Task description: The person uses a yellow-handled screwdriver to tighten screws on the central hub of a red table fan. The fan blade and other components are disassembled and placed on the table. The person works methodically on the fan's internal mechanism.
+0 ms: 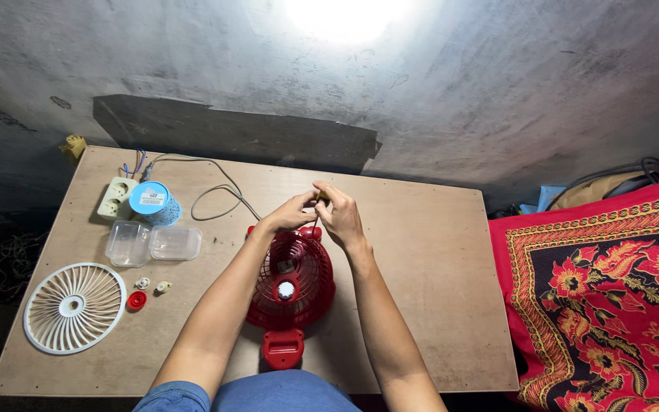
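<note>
— Where does the view sit?
— On the person's head, looking steeply down at the wooden table from close above, facing the grey wall.
— Any other view?
— Only this one.

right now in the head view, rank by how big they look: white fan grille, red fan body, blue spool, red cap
1. red fan body
2. white fan grille, nearly alike
3. blue spool
4. red cap
</note>
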